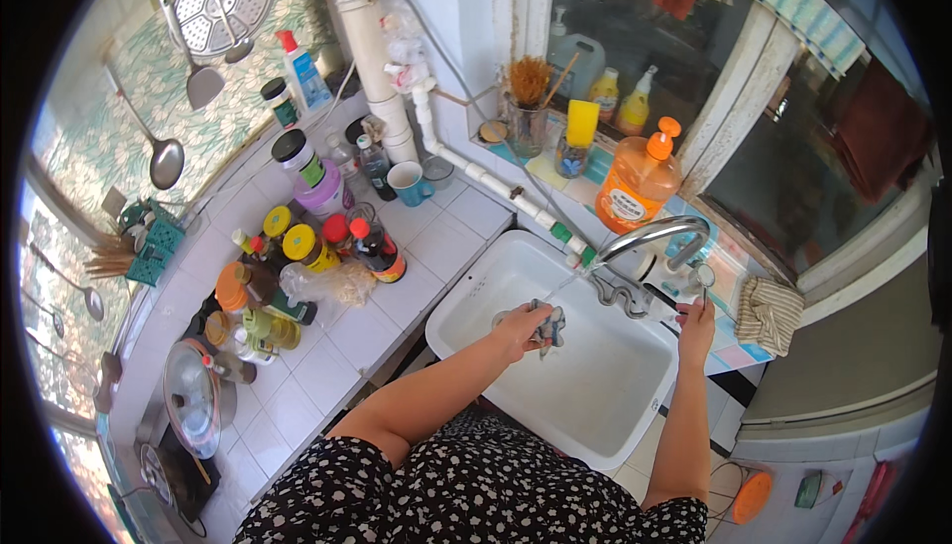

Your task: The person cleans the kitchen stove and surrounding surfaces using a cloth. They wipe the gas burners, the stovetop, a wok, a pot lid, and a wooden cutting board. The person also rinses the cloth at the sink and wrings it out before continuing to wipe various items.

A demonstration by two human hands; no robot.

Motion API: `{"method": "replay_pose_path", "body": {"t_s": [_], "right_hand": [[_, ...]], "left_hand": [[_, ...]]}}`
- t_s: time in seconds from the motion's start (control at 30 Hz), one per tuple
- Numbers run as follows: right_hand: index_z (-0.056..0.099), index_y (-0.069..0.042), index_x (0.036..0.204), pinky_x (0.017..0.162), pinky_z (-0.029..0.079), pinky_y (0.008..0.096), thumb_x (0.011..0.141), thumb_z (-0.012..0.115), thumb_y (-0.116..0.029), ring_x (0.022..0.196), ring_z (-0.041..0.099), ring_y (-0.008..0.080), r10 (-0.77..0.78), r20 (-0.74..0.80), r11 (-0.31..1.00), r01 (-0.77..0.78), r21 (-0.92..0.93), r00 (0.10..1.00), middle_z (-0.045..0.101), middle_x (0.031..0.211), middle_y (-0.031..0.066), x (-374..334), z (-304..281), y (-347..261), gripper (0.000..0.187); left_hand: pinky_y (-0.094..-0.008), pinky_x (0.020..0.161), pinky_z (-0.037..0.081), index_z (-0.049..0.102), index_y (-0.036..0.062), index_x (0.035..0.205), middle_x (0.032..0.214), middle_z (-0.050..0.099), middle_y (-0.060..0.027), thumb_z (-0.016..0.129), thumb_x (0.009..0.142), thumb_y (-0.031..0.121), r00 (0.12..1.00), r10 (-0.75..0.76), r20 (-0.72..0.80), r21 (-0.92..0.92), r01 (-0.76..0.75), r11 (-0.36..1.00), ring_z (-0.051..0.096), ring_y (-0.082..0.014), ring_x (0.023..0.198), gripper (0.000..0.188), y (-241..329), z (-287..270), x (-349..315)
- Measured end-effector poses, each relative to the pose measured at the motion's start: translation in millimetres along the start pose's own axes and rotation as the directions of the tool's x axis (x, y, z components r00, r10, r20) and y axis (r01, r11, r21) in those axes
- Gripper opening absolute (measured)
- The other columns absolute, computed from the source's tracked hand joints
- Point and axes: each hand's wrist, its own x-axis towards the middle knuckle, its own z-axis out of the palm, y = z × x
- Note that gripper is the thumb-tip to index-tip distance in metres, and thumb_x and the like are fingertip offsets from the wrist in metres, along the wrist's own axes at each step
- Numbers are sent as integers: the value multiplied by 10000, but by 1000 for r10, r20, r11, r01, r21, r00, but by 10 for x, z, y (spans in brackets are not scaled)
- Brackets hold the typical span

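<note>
The tiled worktop (436, 246) sweeps down the left, crowded along its back edge, and its right end meets the white sink (585, 395) — that's where both hands are. Arching over the sink's back right corner, the tap (650, 230) sends a thin stream down toward the basin's left half.

Now the left hand (521, 334): it's over that left half, fingers closed round a bunched grey-blue cloth (551, 324). The cloth pokes out on the hand's right side, just by the falling water; crumpled as it is, no clear long axis shows. The left hand has it, the right hand (696, 318) sits well apart, out past the sink's right edge. Its fingers look curled on the thin stem of a small round-ended utensil (702, 277), stem pointing away from the body, round end farthest out — what kind, I can't tell. A folded striped cloth (771, 316) lies just right of that hand.

And the labels! The orange pump bottle (635, 187) behind the sink's back edge wears a pale one facing us; on the worktop, near its right edge, a dark bottle (380, 249) carries a red one.
</note>
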Motion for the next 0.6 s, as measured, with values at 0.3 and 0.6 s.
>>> {"method": "replay_pose_path", "body": {"t_s": [0.3,0.6], "right_hand": [[279,-44,1424,1055,305,361,979,400,-471,1244,433,210,-82,732,506,-604,615,676,482,1322,102,-1024,1070,-185,628],[538,-56,1087,776,493,293,912,585,-203,898,607,152,-34,656,597,-511,618,754,614,1010,61,-983,1162,-420,234]], "left_hand": [[-273,781,451,550,111,1075,1034,612,2,588,911,354,952,230,200,98,-253,962,589,-138,862,296,34,261,-232],[-356,906,428,495,28,1185,1134,575,-90,675,813,338,728,669,146,830,-458,317,497,-196,1136,517,-55,48,-369]]}}
